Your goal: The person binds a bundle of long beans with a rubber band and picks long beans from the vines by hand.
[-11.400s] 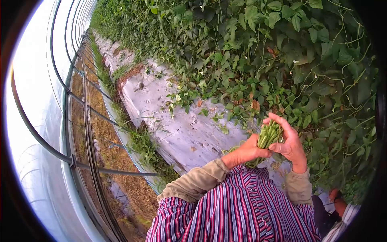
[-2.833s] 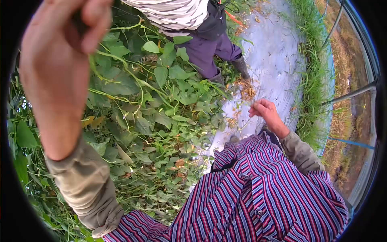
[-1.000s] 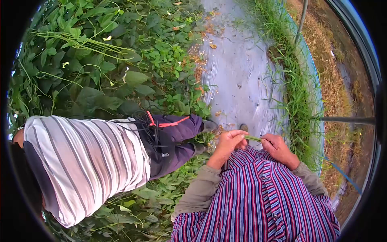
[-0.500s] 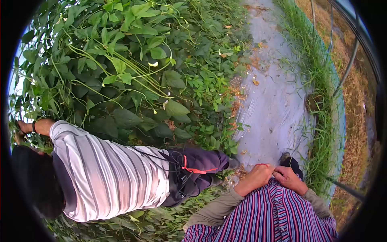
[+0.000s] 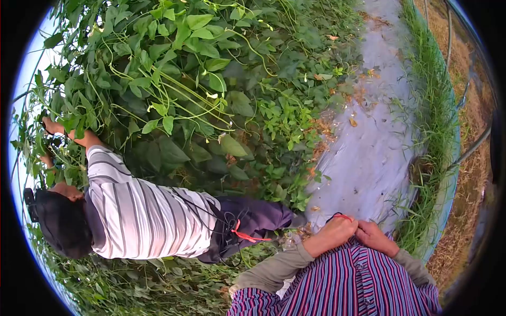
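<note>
My left hand is closed in front of my striped garment, at the lower right of the view. A thin red strand with a dark curve shows along its far edge; what the fingers hold is mostly hidden. Right beside it, my right hand has its fingers curled, the fingertips meeting the left hand. Anything between those fingers is too small to make out.
On the left stands a co-worker in a striped shirt and black cap, arms raised into the vines. Long-podded bean plants fill the left side. A grey sheet-covered path runs ahead, edged by grass and netting.
My view has shifted slightly, moving the path rightward. The co-worker's head and arms have moved up in the view, with both arms now among the leaves. My hands stay together.
</note>
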Available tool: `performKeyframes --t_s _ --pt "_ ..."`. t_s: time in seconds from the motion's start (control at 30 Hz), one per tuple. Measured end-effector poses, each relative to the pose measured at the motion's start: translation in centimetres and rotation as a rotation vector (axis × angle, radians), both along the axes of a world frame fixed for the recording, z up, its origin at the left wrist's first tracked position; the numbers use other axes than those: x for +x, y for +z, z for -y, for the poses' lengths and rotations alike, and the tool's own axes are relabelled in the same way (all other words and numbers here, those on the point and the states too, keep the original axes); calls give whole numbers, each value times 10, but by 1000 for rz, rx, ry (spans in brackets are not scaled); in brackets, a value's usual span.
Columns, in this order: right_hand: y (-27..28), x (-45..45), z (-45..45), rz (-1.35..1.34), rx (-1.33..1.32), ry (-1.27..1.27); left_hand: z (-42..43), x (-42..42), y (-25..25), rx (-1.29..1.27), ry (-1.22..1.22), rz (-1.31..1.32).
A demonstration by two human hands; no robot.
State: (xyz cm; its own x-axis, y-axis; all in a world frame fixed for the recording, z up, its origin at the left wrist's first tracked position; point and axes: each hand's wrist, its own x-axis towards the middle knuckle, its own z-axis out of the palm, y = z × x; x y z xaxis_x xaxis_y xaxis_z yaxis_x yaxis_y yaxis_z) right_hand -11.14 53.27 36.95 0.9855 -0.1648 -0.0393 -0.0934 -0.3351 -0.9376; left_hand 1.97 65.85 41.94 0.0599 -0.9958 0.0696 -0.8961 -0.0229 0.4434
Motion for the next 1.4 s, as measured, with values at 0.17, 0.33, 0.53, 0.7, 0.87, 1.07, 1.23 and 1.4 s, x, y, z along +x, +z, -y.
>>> performKeyframes --t_s 0.17,0.33,0.53,0.7,0.87,1.07,1.23,1.4 --pt "7 29 30 -18 -17 17 28 30 -15 79 8 -63" --pt "2 84 64 -14 -96 -60 67 89 -21 34 -16 -135" --pt "20 167 96 19 -89 -145 111 176 -18 -61 14 -107" --pt "17 218 108 11 -30 -174 127 227 -15 -62 6 -158" --pt "24 245 127 -49 -2 -109 139 251 -5 -73 34 -218" --pt "39 279 153 -45 80 39 147 263 2 -11 182 -93" --pt "36 299 203 -145 4 253 155 275 37 -130 402 -104" --pt "33 317 245 -182 83 309 164 296 125 -312 590 2"
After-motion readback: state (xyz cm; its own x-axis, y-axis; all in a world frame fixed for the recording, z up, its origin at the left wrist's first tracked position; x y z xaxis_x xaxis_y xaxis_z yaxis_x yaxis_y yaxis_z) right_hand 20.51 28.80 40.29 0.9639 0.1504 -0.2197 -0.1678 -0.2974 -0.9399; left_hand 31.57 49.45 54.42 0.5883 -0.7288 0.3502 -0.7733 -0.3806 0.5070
